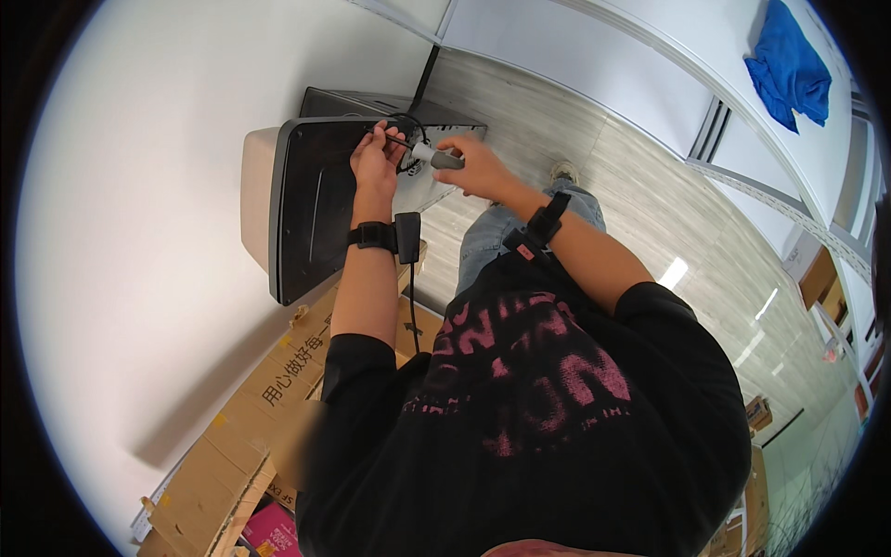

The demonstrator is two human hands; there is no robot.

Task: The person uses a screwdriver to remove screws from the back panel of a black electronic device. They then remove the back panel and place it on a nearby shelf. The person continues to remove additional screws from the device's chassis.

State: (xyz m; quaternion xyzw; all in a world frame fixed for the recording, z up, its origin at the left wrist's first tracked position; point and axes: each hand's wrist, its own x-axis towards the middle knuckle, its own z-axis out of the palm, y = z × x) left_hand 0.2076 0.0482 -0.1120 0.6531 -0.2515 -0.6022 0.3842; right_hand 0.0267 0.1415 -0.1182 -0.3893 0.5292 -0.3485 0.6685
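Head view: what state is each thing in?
Right hand: fingers closed on two-tone grey item
Left hand: fingers curled by that item's thin dark end, grip unclear
Wrist straps: fastened around both wrists
Blue cloth: rumpled, unfolded
Cardboard box: open, magenta package showing

Pink lettering [594,379] marks a black shirt [557,492]; ahead of the shirt are a two-tone grey handle [446,161], faded blue jeans [484,239] and grey-streaked flooring [631,176], with brown cardboard [218,436] to its left.
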